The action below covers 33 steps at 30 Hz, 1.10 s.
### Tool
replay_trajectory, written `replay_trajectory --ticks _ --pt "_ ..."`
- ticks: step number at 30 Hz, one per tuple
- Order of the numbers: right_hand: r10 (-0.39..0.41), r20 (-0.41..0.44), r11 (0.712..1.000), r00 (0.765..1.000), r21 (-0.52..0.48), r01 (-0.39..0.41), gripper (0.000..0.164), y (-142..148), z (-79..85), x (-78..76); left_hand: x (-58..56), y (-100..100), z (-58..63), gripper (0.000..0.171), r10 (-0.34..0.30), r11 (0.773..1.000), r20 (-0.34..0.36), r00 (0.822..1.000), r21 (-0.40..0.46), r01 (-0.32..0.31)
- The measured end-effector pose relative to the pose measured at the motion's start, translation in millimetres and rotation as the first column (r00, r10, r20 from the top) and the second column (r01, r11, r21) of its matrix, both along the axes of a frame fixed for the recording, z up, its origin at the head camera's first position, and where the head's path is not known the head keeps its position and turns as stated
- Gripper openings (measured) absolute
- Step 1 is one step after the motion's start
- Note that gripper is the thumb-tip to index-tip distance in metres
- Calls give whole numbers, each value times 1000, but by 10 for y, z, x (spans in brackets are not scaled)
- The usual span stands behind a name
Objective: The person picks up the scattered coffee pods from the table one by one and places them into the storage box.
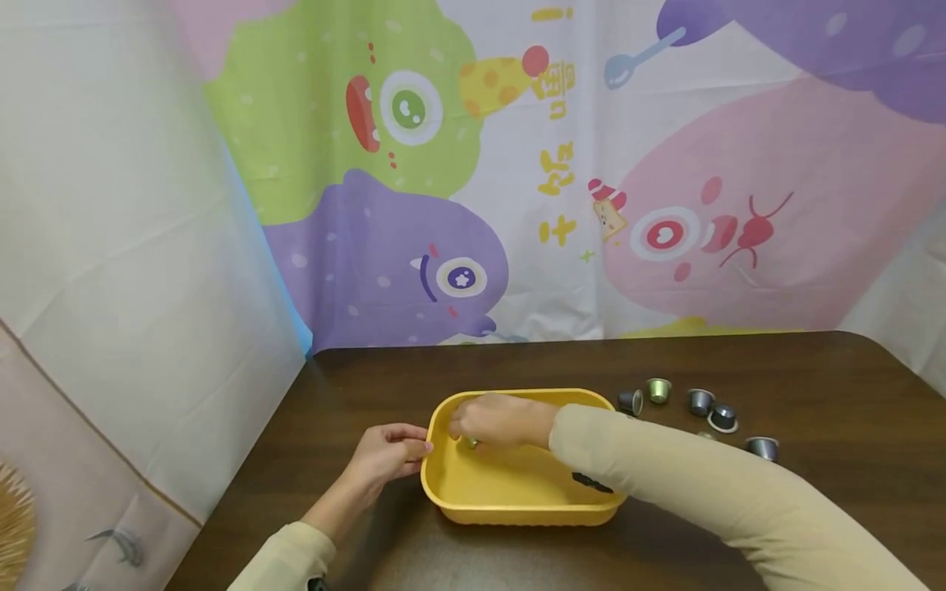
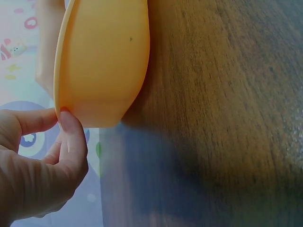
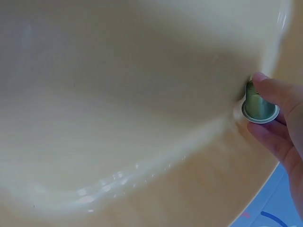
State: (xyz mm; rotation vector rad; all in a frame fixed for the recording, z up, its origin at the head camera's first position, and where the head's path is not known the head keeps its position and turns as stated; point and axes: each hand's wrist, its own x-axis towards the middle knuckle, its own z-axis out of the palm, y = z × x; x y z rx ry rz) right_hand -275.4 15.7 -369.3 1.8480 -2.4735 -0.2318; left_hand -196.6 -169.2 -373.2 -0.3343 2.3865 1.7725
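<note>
A yellow plastic basin [image 1: 510,484] sits on the dark wooden table. My left hand [image 1: 388,454] pinches its left rim between thumb and fingers; the left wrist view shows the thumb and fingertips [image 2: 69,122] on either side of the edge. Inside the basin, near its far left corner, is my right hand [image 1: 498,420]. It pinches a green coffee capsule [image 3: 259,107] between thumb and fingers, the capsule's wide rim turned away from the thumb tip. In the head view the hand covers most of that capsule.
Right of the basin lie several coffee capsules: a pale green one [image 1: 658,391], dark grey ones [image 1: 700,401] and a black one [image 1: 723,417]. The right sleeve [image 1: 665,460] crosses the basin's right side and partly hides another capsule [image 1: 706,436]. A printed curtain [image 1: 532,304] hangs behind the table.
</note>
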Motion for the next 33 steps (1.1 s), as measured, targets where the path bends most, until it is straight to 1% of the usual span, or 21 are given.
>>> replay_trajectory --ticks 6,12,15,22,26,33 --pt "-18 58 999 998 -42 21 20 -28 -42 -34 1 8 -4 22 2 1000 -1 1000 10 -2" --pt "-74 105 996 992 -34 78 19 -60 -55 -53 0 13 -4 21 4 1000 -1 1000 14 -4" --pt "-84 112 996 990 -30 88 20 -67 -53 -53 -3 14 1 21 3 1000 1 1000 12 -3" --pt "-73 99 996 992 -38 77 21 -65 -46 -32 -3 17 12 21 -1 1000 4 1000 10 1" --pt "-69 90 997 994 -38 73 22 -58 -18 -18 0 20 11 22 0 1000 7 1000 -3 0" --pt "-88 89 995 992 -42 92 26 -42 63 -20 0 2 26 24 -2 1000 19 1000 -15 2"
